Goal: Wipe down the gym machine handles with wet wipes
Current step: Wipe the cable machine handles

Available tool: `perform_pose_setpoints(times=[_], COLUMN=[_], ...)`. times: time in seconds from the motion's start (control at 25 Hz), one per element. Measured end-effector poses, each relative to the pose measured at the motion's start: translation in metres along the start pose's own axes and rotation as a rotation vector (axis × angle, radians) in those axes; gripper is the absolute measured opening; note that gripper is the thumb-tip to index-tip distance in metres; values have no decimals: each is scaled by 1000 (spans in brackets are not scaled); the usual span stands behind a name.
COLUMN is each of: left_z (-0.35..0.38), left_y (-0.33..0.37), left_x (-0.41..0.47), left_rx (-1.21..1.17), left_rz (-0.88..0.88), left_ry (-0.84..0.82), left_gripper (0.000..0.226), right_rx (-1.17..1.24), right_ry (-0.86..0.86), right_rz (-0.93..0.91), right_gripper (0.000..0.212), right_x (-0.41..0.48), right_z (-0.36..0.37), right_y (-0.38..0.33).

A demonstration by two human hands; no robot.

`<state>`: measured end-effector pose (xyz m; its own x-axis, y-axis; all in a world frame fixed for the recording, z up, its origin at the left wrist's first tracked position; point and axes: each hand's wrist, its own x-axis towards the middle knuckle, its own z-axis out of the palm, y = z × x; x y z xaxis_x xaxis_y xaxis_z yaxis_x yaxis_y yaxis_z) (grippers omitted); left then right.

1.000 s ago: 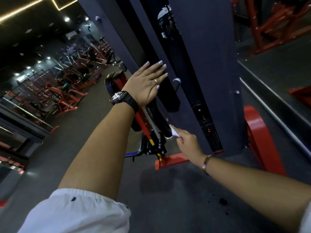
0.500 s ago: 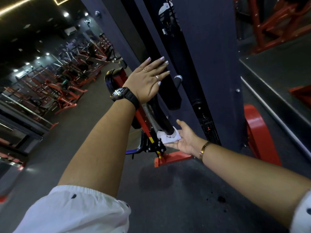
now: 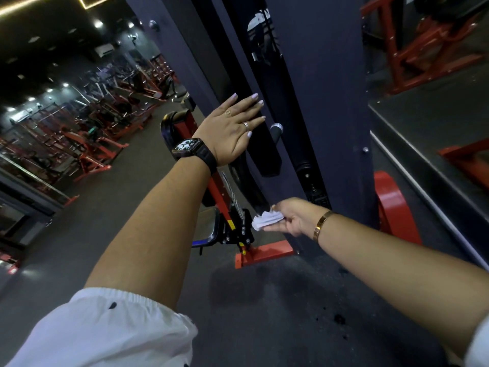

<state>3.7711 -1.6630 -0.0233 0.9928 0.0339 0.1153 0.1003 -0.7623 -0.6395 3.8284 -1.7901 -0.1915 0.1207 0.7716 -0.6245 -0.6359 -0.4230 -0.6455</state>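
Left hand (image 3: 232, 128) is lying flat, fingers straight, against the machine's black pad (image 3: 267, 154). Right hand (image 3: 293, 218) is holding a crumpled white wipe (image 3: 266, 221) just beside the black bar (image 3: 248, 186) below. Handle (image 3: 276, 132) is projecting near the left fingertips.

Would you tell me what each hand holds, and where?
The right hand pinches the wet wipe by its right end; the left hand holds nothing.

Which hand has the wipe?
The right hand, with the gold bracelet, pinches the crumpled wipe; the left hand, with the black watch, rests flat on the machine.
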Motion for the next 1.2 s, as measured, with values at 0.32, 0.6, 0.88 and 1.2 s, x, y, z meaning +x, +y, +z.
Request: perform_pose_setpoints(times=[0.32, 0.6, 0.88, 1.2], left_z=[-2, -4, 1, -1], left_y=[1, 0, 0, 0], left_x=[-2, -2, -2, -3], left_rx=[27, 29, 4, -16], left_rz=[-12, -11, 0, -8], left_ry=[-19, -13, 28, 27], left_gripper=[61, 64, 56, 58], right_rx=[26, -407, -998, -1886], right_ry=[-45, 213, 422, 376], right_rz=[-279, -851, -2009, -2245], right_gripper=[22, 20, 20, 23], right_x=[-67, -70, -23, 17], right_z=[30, 45, 16, -2], right_y=[-58, -55, 3, 2])
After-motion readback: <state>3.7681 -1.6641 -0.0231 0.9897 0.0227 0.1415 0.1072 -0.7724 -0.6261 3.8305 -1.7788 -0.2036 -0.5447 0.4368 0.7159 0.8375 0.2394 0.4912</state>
